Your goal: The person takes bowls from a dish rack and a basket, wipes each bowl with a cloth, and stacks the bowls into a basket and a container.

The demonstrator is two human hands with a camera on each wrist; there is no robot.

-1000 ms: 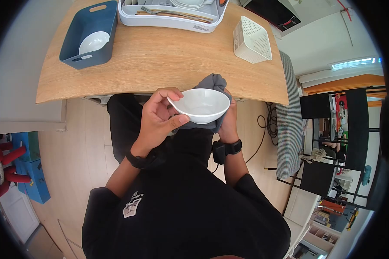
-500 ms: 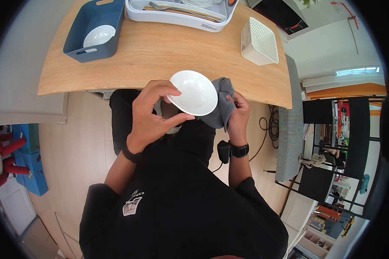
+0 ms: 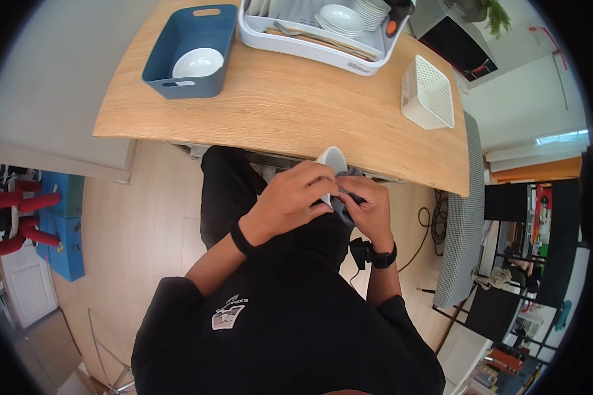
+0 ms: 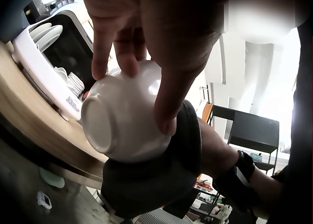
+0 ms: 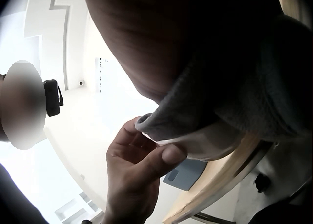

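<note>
The left hand (image 3: 290, 201) had tipped the gripped bowl (image 4: 122, 119) onto its side, while the right hand (image 3: 369, 210) clutched the cloth (image 4: 151, 185) against it, wiping on.

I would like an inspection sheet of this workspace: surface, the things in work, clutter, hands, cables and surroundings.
Surface: curved light wooden table, top in plain view.
Things in work: small white ceramic bowl tilted on its side, held in front of the table edge; grey cloth pressed against it.
Clutter: blue plastic bin with one white bowl inside; white dish rack holding plates and cutlery; white perforated basket.
Hands: left hand grips the bowl; right hand holds the cloth.
Cables: dark cable coiled on the floor at the right.
Surroundings: wooden floor, black chair frames at the right, red and blue objects at the left.
</note>
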